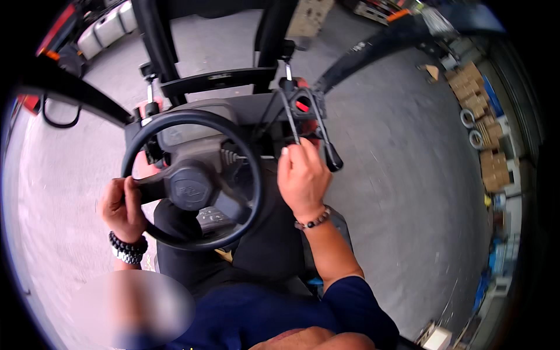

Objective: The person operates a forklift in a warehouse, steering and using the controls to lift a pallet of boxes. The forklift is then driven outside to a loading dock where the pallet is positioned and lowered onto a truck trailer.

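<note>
My left hand (122, 210) is closed around the left side of a black steering wheel (259, 175), where the spoke meets the rim. To the right of the wheel, my right hand (305, 178) is closed over the end of a thin control lever (290, 118), its knob hidden in the fingers. Just right of that hand stands another lever with a black handle (333, 157), apart from the fingers. Both levers rise from a console (309, 109) with a red piece on it.
Dark mast uprights (273, 35) and a crossbar (219, 80) stand ahead of the wheel. Slanting frame posts (96, 96) flank the seat. Grey concrete floor (408, 192) surrounds the vehicle. Cardboard boxes (496, 171) are stacked along the right side; a white tank (108, 28) stands far left.
</note>
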`<state>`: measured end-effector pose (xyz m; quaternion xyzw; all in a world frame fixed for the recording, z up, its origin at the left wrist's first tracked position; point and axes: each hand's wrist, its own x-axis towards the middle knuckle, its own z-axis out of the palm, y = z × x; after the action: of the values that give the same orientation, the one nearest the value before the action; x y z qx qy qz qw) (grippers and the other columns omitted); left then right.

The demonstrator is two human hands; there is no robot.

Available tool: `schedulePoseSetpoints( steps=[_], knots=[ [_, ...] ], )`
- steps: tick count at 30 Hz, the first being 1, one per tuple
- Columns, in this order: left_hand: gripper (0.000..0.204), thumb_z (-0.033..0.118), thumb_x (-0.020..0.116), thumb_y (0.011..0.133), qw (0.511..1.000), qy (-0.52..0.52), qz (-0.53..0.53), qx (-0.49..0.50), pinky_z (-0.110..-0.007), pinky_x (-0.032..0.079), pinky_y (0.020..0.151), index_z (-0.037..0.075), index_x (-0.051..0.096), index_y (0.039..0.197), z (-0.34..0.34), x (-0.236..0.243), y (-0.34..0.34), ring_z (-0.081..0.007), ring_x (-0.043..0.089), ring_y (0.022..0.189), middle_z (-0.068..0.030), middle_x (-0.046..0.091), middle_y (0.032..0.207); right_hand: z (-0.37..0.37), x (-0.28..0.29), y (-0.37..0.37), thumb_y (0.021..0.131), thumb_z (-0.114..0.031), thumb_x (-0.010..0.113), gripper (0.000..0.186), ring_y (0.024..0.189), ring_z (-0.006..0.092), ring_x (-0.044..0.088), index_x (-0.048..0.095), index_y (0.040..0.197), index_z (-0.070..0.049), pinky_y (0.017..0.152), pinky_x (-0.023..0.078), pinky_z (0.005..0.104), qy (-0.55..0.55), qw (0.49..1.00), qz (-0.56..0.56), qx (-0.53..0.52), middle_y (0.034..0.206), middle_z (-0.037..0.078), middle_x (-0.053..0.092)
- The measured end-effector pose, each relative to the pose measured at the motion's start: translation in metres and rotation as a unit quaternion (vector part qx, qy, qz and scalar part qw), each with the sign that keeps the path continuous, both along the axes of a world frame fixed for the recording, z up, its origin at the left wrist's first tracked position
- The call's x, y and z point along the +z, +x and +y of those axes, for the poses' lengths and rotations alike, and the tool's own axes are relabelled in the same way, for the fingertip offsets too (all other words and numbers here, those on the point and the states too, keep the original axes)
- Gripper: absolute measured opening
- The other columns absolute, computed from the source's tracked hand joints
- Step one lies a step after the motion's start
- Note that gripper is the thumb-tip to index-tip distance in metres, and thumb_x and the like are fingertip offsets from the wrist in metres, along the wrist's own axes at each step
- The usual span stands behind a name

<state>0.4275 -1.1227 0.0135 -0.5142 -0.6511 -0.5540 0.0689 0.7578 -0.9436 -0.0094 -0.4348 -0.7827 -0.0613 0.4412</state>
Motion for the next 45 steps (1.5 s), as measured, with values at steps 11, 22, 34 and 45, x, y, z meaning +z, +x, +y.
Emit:
schedulePoseSetpoints(
  steps=[11, 22, 34, 45],
  knots=[
    [0.029, 0.016, 0.07, 0.117, 0.992, -0.025, 0.063, -0.11, -0.024, 0.036, 0.062, -0.001, 0.072, 0.094, 0.115, -0.048, 0.2, -0.0036, 0.046, 0.07, 0.0034, 0.058, 0.074, 0.038, -0.094, 0.189, 0.099, -0.016, 0.077, 0.02, 0.074, 0.0367, 0.073, 0.064, 0.089, -0.005, 0.066, 0.06, 0.0474, 0.001, 0.997, 0.065, 0.028, 0.104, 0.016, 0.072],
    [0.032, 0.019, 0.087, 0.095, 0.969, 0.024, 0.201, -0.143, -0.042, 0.05, 0.059, 0.006, 0.064, 0.076, -0.025, 0.067, -0.012, -0.032, 0.065, 0.059, -0.0105, 0.064, 0.064, -0.096, 0.024, -0.129, 0.104, -0.018, 0.072, 0.022, 0.068, 0.0391, 0.07, 0.062, 0.087, -0.008, 0.057, 0.055, 0.0502, 0.095, 0.994, 0.051, -0.03, 0.087, 0.009, 0.072],
    [0.037, 0.041, 0.085, 0.092, 0.91, -0.039, 0.218, -0.351, -0.042, 0.046, 0.068, 0.014, 0.062, 0.079, -0.123, -0.005, -0.009, -0.027, 0.063, 0.067, -0.0017, 0.058, 0.071, -0.114, 0.047, -0.229, 0.106, -0.018, 0.07, 0.02, 0.07, 0.041, 0.069, 0.065, 0.09, -0.007, 0.058, 0.053, 0.0523, 0.098, 0.994, 0.045, -0.017, 0.082, 0.01, 0.071],
    [0.042, 0.031, 0.089, 0.093, 0.913, -0.073, 0.213, -0.341, -0.039, 0.042, 0.065, 0.017, 0.054, 0.075, -0.193, -0.031, -0.054, -0.0222, 0.058, 0.063, 0.001, 0.052, 0.069, -0.111, 0.054, -0.234, 0.108, -0.016, 0.069, 0.017, 0.08, 0.0417, 0.074, 0.074, 0.097, -0.004, 0.066, 0.057, 0.0505, 0.052, 0.998, 0.025, -0.024, 0.091, 0.014, 0.078]
  ],
)
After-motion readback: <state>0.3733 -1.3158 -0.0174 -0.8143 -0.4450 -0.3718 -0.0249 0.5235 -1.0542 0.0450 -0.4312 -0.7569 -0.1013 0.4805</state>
